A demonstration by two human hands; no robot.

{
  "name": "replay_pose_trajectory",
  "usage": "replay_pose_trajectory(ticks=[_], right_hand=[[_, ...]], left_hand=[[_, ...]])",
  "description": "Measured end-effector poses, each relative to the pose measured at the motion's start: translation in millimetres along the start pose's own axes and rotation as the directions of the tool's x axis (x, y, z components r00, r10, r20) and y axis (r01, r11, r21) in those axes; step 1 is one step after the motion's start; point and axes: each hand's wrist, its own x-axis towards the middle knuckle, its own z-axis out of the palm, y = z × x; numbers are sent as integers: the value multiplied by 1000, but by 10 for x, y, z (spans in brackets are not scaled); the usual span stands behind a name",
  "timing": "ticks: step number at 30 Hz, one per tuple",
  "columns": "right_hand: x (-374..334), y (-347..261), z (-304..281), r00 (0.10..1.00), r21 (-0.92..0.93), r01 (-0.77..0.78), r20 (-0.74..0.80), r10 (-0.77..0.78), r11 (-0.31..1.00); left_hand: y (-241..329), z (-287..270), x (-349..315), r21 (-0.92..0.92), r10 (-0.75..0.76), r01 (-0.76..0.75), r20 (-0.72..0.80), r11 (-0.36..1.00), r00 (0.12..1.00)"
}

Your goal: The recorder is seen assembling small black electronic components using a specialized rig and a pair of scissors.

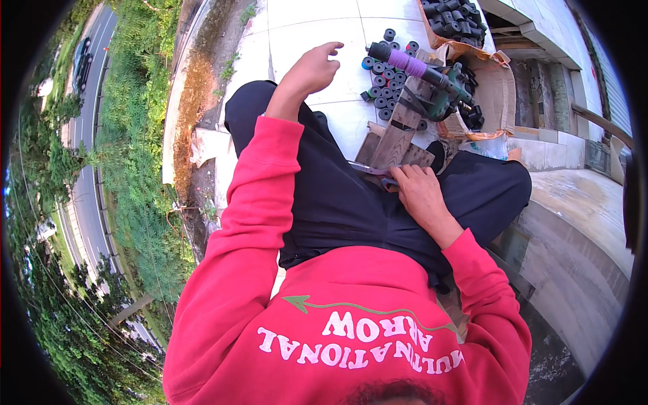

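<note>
I sit cross-legged in black trousers and a red sweatshirt on a pale tiled surface. My left hand (312, 67) hovers above my left knee, fingers loosely apart and holding nothing, a short way left of a cluster of small black rollers (385, 77). My right hand (418, 192) rests on my lap, closed on a slim metal hand tool (368, 169) whose tip points left. This tool lies at the near end of a wooden plank (398, 131). A green power tool (432, 77) with a purple-wrapped handle lies across the plank's far end.
An open cardboard box (455, 23) full of black rollers stands at the back right, with torn cardboard (496, 94) beside it. Concrete steps (574, 202) drop away on the right. To the left, the ledge edge falls off to greenery and a road far below.
</note>
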Motion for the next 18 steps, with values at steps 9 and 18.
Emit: replay_pose_trajectory(ticks=[9,18], right_hand=[[17,32,-28,988,92,-86,134,73,992],[176,442,-842,962,324,-166,262,80,931]], left_hand=[[214,471,-269,-421,-58,67,33,904,998],[225,515,-190,-558,-72,86,46,825,996]])
